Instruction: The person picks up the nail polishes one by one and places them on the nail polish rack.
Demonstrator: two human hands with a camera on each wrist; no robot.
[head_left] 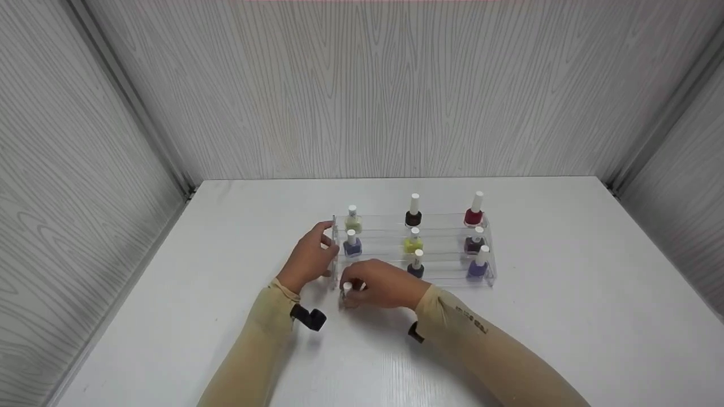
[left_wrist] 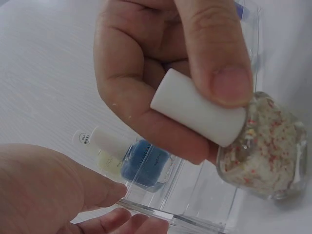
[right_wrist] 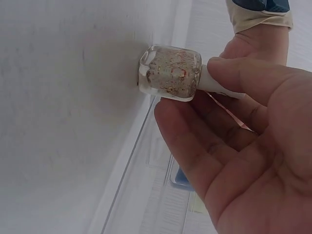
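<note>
My right hand (head_left: 384, 284) pinches the white cap of a nail polish bottle (left_wrist: 263, 151) in front of the rack's left end. Clear glass shows pale polish with red flecks in the right wrist view. The bottle lies tilted in the left wrist image, and whether its base touches the table is unclear. At the left side of a clear tiered display rack (head_left: 384, 223), my left hand (head_left: 310, 257) holds the side panel between thumb and fingers. Just inside that panel stands a blue polish bottle (left_wrist: 145, 163), with a pale yellow-green one (head_left: 353, 223) behind it.
Other bottles stand on the rack's tiers: dark brown (head_left: 413, 218), red (head_left: 473, 217), yellow (head_left: 413, 245), dark purple (head_left: 474, 245), dark navy (head_left: 416, 269) and violet (head_left: 477, 269). A white table (head_left: 565, 316) carries the rack, enclosed by wood-grain panels (head_left: 390, 90) behind and beside.
</note>
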